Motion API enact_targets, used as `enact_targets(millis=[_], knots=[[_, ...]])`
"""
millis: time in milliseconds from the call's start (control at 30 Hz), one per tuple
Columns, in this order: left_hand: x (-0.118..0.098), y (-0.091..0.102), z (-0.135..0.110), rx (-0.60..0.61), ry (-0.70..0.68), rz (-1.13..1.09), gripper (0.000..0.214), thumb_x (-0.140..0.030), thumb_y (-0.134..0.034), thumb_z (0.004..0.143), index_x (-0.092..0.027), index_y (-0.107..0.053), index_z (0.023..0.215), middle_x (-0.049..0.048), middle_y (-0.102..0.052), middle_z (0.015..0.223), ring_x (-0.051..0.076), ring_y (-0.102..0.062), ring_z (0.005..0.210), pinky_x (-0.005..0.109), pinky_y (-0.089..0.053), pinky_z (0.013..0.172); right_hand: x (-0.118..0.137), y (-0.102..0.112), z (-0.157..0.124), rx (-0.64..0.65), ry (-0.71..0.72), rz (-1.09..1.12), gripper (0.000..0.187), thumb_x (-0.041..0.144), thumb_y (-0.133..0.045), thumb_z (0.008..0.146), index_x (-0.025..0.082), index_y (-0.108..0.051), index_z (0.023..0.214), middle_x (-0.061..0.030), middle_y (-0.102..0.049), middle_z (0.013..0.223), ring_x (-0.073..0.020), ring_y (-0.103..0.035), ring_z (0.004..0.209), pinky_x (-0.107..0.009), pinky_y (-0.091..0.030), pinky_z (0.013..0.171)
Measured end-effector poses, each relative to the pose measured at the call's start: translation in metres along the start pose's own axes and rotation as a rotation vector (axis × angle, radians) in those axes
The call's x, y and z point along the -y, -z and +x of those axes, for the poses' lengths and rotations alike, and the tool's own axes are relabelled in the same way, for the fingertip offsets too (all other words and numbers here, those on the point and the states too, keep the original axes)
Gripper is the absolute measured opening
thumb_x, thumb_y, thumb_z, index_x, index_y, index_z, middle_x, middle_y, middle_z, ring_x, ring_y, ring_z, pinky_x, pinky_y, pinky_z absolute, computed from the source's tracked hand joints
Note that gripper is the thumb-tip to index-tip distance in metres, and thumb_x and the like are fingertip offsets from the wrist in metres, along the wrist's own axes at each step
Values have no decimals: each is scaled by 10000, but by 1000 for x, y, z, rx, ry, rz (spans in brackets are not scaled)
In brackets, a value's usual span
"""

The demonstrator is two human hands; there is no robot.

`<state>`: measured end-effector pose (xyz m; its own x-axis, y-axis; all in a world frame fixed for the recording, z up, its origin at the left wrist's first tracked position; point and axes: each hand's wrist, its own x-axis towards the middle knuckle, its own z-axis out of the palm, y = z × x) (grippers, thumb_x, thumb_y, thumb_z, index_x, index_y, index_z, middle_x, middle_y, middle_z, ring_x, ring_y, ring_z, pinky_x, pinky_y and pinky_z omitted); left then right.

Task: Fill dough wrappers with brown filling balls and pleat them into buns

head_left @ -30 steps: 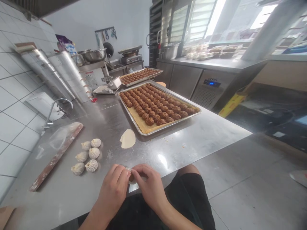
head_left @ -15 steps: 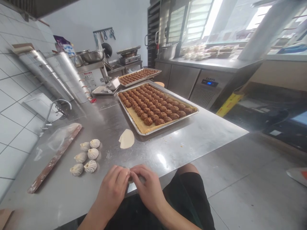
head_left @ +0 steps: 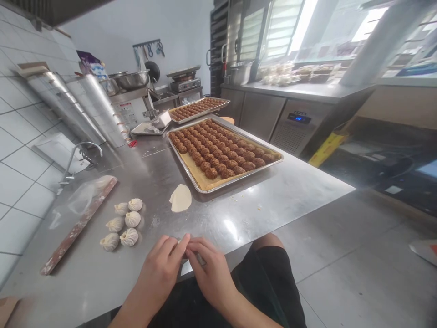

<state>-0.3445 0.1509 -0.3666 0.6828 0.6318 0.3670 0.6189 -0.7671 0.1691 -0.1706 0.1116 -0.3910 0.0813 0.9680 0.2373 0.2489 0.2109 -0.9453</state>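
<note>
- Head view: left hand (head_left: 165, 262), right hand (head_left: 210, 266), fingers pinching part-hidden pale dough piece (head_left: 185, 261), before silver metal tray (head_left: 239, 179).
- Left of tray: six white pleated dumplings (head_left: 132, 219), seemingly done.
- Apparently unused: round brown balls (head_left: 211, 173) on tray, flat cream wrapper (head_left: 181, 199) before it.

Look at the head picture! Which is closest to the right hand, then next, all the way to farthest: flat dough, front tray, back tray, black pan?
From the right hand:
1. Flat dough: ahead, slightly left.
2. Front tray: just beyond the dough.
3. Back tray: behind the front tray.
4. Black pan: left, by the far wall.
</note>
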Motion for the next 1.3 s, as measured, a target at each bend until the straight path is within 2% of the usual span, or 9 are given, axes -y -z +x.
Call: enact_targets(millis=[233,433,533,667,800,867,1033,1200,1300], knots=[[-4,-4,1,-91,20,-30,138,-66,-535,989,-163,-624,947,54,-608,890,203,-564,849,369,-492,775,-2,2,5,-87,-166,55,168,274,-665,939,221,-751,805,-41,-751,929,-196,-709,838,-309,-561,766],[-3,-1,1,-19,-21,-27,381,-83,-515,1007,-180,-556,1373,68,-640,977,206,-588,894,349,-520,782,2,1,-2,-25,-59,91,232,326,-572,1011,226,-775,959,-80,-747,1069,-219,-697,983,-346,-549,899],[-4,1,3,-94,9,-82,267,-74,-533,996,-182,-640,1215,51,-636,919,190,-579,845,337,-503,761,0,5,-6,-56,-64,118,273,382,-531,1035,234,-758,1063,-90,-730,1136,-233,-675,1060,-364,-531,951],[-15,8,7,-191,94,-265,159,-87,-530,997,-187,-652,1019,46,-660,914,181,-597,861,326,-496,778,5,10,-4,-86,-244,307,366,513,-503,1032,232,-712,1136,-80,-724,1120,-236,-662,1049,-370,-519,940],[-27,17,8,-221,178,-413,152,-135,-532,1008,-208,-665,1012,40,-687,957,163,-649,888,290,-519,786,15,-1,-1,172,-446,732,529,648,-469,996,185,-713,1078,-56,-691,849,-193,-636,736,-305,-516,628],[-30,20,5,-199,202,-457,177,-150,-528,1018,-224,-685,1053,31,-694,964,147,-668,873,264,-532,772,17,-9,-2,170,-472,873,558,681,-491,972,163,-697,971,-8,-590,672,-136,-525,561,-249,-410,497],[-31,25,-6,-127,144,-386,366,-113,-534,1009,-239,-612,1344,45,-700,995,161,-669,911,282,-551,801,16,-14,-6,113,-502,894,533,684,-554,942,165,-628,847,41,-476,599,-86,-408,498,-215,-318,459],[-37,25,-12,-210,33,-276,234,-26,-549,962,-168,-657,1115,60,-684,916,178,-643,864,318,-545,785,22,-10,-8,154,-578,873,471,643,-654,886,172,-626,889,49,-491,601,-91,-432,498,-208,-330,447],[-39,24,-12,-225,-51,-231,250,3,-536,948,-137,-635,1130,78,-678,921,186,-641,862,330,-552,782,26,-9,-8,147,-617,845,504,682,-641,870,179,-610,849,37,-522,601,-118,-509,537,-227,-403,492]])
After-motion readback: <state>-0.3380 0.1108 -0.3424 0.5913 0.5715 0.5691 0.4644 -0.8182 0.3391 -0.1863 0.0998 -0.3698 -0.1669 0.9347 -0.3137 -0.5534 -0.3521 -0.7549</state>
